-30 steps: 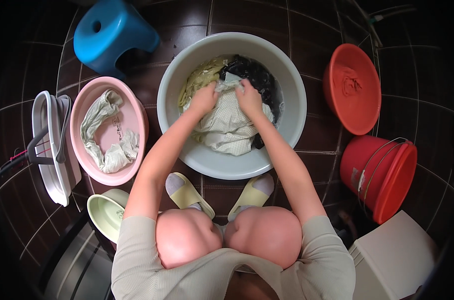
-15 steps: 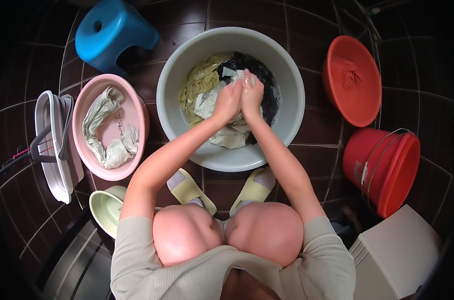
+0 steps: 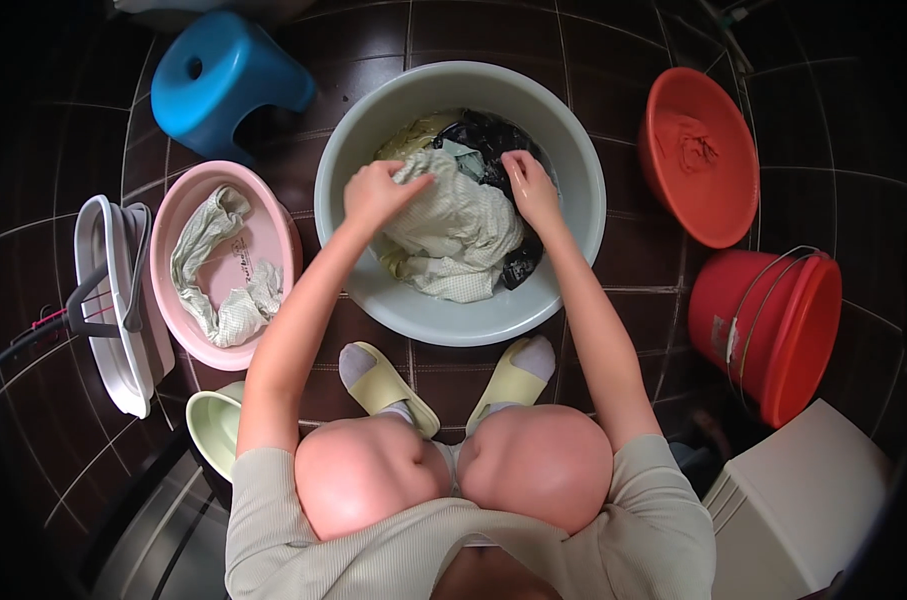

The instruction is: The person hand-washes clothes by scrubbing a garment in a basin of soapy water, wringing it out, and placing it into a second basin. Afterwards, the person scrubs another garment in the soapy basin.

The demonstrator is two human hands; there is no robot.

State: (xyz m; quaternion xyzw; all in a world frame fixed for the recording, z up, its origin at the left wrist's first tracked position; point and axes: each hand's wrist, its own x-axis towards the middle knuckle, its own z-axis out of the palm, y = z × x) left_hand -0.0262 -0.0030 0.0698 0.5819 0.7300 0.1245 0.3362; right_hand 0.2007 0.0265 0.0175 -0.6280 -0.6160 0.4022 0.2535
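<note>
In the grey-blue basin (image 3: pixel 348 285) lies a heap of wet laundry. A pale finely checked cloth (image 3: pixel 458 230) is spread loosely on top. My left hand (image 3: pixel 375 195) is at this cloth's upper left edge, with a fold between thumb and fingers. My right hand (image 3: pixel 533 195) hovers beside the right side, apart from the checked cloth, its fingers bent and slightly parted over a black cloth (image 3: pixel 495 138). An olive-yellow cloth (image 3: pixel 403 140) shows at the back left, partly covered. Water glistens around the heap.
Left of the basin, a pink tub (image 3: pixel 285 235) holds another pale cloth (image 3: pixel 208 225). A blue stool (image 3: pixel 213 85), folded white basin (image 3: pixel 113 310) and green basin (image 3: pixel 213 420) stand nearby. On the right are a red basin (image 3: pixel 708 190), red bucket (image 3: pixel 733 320) and pale box (image 3: pixel 803 490).
My hands, formerly pressed together around the bunched checked cloth, have moved apart, left and right. The cloth now lies spread wider over the heap, covering more of the olive cloth.
</note>
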